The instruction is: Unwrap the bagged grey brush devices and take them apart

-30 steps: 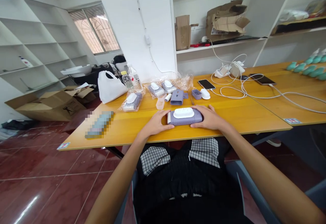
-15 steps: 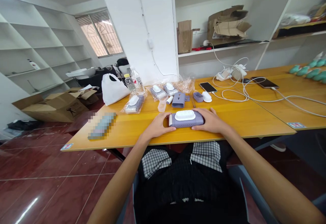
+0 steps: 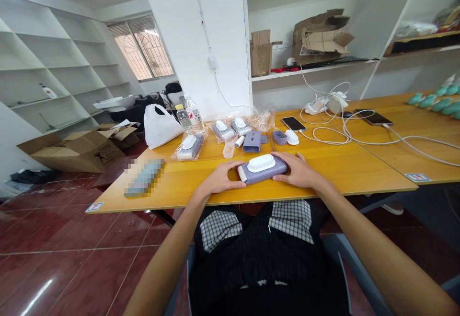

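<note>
Head view is showing the left hand (image 3: 220,180) and right hand (image 3: 299,171) clasping the two ends of a purple case (image 3: 264,172) at the near edge of the yellow table (image 3: 179,189), fingers closed around it. Half a second ago the case was lying square between the hands; now it is sitting skewed, its left end swung toward the person and its right end angled away. Both forearms are stretching forward from the lap, palms facing inward, thumbs resting on the near side. A white brush (image 3: 261,162) is lying on top of the case, between the hands. Just beyond the grip a clear cup (image 3: 228,149) and a purple holder (image 3: 252,141) are standing, and farther off to the right a phone (image 3: 293,123) is lying.
</note>
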Demonstrator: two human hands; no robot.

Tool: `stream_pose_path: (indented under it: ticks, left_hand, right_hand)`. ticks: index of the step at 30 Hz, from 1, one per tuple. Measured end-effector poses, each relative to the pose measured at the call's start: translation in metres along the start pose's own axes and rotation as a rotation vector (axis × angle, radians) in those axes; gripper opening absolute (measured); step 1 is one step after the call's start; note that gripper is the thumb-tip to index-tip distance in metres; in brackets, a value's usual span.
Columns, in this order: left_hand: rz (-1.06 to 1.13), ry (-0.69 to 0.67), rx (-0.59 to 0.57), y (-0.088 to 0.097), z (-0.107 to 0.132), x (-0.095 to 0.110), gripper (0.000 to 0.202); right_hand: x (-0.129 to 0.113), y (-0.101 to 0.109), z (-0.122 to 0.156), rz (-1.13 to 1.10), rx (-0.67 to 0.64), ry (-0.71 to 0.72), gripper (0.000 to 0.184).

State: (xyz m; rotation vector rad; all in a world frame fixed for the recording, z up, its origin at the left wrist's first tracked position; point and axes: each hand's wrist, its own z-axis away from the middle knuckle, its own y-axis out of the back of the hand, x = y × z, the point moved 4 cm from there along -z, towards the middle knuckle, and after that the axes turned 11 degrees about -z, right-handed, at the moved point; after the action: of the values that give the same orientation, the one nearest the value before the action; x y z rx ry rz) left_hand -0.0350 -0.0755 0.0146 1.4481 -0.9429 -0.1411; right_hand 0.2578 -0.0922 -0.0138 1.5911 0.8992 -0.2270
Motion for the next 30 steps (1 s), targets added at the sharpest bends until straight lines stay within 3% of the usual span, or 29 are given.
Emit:
stream_pose_path:
  ticks: [15, 24, 30]
  left_hand:
    - [-0.318, -0.097, 0.090, -0.008, 0.005, 0.015, 0.070]
    - [-0.397, -0.116, 0.100, -0.009, 0.005, 0.020, 0.066]
    - [-0.338, -0.096, 0.073, -0.012, 0.004, 0.013, 0.071]
  right_hand:
    - [0.001, 0.000, 0.000, -0.011, 0.000, -0.007, 0.085]
    - [0.001, 0.000, 0.000, -0.001, 0.007, -0.018, 0.084]
    - [0.000, 0.000, 0.000, -0.002, 0.013, -0.013, 0.083]
